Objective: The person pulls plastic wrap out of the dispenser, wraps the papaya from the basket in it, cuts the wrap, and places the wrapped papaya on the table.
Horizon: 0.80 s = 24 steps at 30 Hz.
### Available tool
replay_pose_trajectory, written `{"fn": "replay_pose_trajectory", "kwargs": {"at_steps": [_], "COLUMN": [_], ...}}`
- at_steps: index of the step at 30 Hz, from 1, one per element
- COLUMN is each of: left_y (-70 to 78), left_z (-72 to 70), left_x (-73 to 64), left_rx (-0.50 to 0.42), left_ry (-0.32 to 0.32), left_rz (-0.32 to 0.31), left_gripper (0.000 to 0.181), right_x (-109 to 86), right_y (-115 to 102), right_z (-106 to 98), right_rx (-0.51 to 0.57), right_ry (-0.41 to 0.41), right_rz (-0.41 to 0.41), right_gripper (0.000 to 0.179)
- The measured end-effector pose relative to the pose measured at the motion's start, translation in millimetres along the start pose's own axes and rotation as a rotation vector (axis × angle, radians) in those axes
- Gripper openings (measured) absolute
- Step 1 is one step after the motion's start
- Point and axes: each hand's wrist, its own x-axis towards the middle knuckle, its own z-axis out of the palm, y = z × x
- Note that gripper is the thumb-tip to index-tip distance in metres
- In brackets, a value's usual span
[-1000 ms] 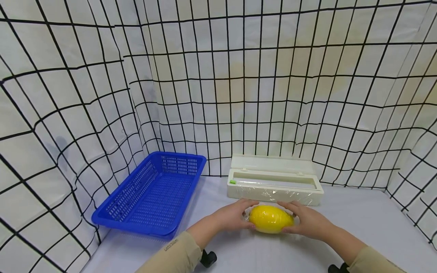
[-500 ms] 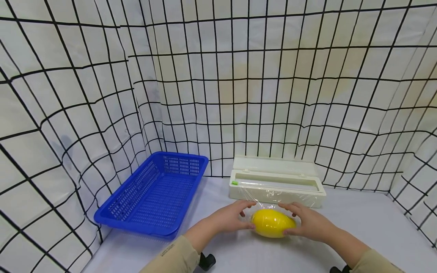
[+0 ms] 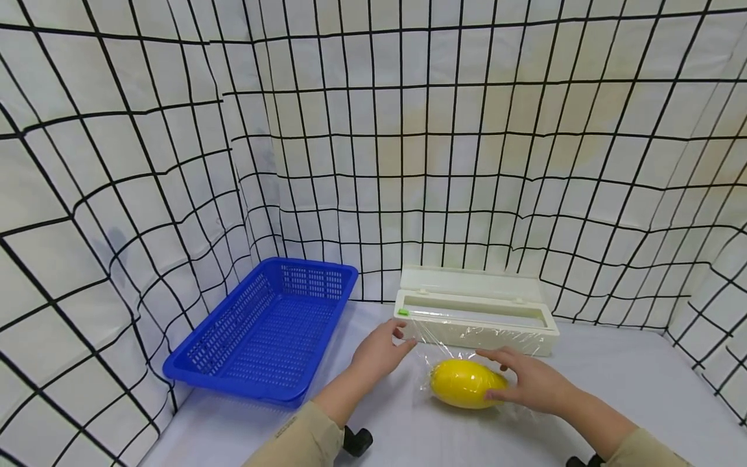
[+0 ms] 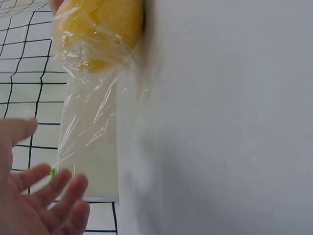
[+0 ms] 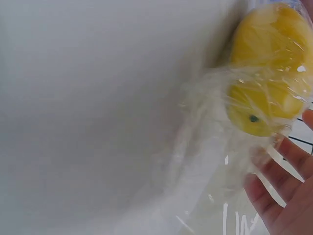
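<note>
Yellow fruit (image 3: 463,384), long axis sideways, spotted end rightward; left hand (image 3: 377,353) empty, right hand (image 3: 535,384) touching; hands loosely spread.

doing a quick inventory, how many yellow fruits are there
1. The yellow fruit sits in clear film, in front of the white box, beside the right hand. No second one shows.

Left wrist view: the yellow fruit (image 4: 107,29) is cut off by the top edge, the left hand (image 4: 27,205) at lower left. Right wrist view: the right hand (image 5: 296,208), partly blurred, runs out at lower right. Head view: lettering (image 3: 287,425) on the left sleeve (image 3: 309,431) is illegible.
</note>
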Motion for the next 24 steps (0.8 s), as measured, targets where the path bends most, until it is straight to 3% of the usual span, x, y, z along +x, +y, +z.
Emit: {"fn": "replay_pose_trajectory", "kwargs": {"at_steps": [5, 12, 17, 24], "left_y": [-1.7, -6.1, -12.9, -17.4], "left_z": [-0.3, 6.0, 11.2, 11.7], "left_x": [15.9, 41.6, 52.1, 53.8], "left_rx": [-0.121, -0.246, -0.277, -0.299], "left_ry": [0.108, 0.122, 0.095, 0.064], "left_rz": [-0.138, -0.204, -0.204, -0.14], "left_gripper": [0.066, 0.079, 0.072, 0.058], "right_x": [20.0, 72.7, 110.6, 150.8], "right_y": [-9.8, -33.6, -52.0, -74.6], "right_z": [-14.7, -34.1, -36.2, -28.3], "right_rx": [-0.017, 0.025, 0.048, 0.017], "right_ry": [0.01, -0.026, -0.067, -0.1], "right_rz": [-0.006, -0.025, -0.012, 0.019], "right_gripper": [0.065, 0.047, 0.035, 0.031]}}
